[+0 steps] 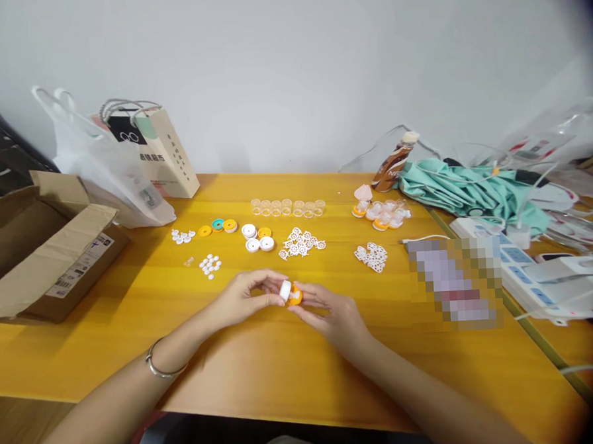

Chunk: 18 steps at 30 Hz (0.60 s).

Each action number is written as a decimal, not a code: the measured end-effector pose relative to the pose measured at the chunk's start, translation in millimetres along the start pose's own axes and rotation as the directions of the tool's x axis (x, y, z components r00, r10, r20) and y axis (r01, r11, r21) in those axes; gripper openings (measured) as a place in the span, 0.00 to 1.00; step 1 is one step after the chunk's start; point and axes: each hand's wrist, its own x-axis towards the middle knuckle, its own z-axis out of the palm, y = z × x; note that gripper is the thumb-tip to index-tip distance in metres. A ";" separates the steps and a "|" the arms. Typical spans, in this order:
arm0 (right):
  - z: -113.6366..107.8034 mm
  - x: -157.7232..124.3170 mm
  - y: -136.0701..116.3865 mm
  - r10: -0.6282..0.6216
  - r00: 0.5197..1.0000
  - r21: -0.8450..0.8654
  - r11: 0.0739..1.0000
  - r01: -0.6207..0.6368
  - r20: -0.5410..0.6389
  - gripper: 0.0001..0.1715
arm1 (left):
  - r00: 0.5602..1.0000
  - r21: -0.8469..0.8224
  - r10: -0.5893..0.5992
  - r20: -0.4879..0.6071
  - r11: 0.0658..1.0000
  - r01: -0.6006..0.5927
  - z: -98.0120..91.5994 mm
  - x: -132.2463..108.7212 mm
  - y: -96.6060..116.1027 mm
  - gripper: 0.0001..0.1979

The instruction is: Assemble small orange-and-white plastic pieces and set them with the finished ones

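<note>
My left hand (243, 297) pinches a small white round cap (285, 290) over the middle of the yellow table (133, 336). My right hand (331, 313) pinches a small orange round piece (295, 296) right against the white cap. Both hands hover just above the tabletop, fingertips meeting. A metal bangle (160, 368) sits on my left wrist. Beyond the hands lie white lattice discs (301, 241), white and orange caps (257, 237), small white buttons (209, 265) and a row of clear cups (286, 207).
An open cardboard box (44, 255) stands at the left edge, with a plastic bag (105, 172) and paper bag (167, 162) behind it. A brown bottle (393, 164), green cloth (464, 190), power strip (522, 263) and finished pieces (383, 214) crowd the right.
</note>
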 end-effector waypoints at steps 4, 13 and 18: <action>1.5 -0.6 0.5 -0.005 1.000 -0.008 1.000 0.005 0.006 0.20 | 0.998 0.131 0.059 -0.023 0.990 -0.056 3.9 -2.1 4.3 0.15; 2.7 0.0 -3.4 0.123 0.992 0.083 0.989 -0.125 0.028 0.23 | 0.984 0.325 0.164 -0.065 0.936 -0.135 10.8 -7.0 4.6 0.14; 4.5 -0.8 -2.4 0.175 0.985 0.127 0.977 -0.172 -0.007 0.19 | 0.982 0.348 0.173 -0.070 0.927 -0.139 13.5 -8.0 3.0 0.15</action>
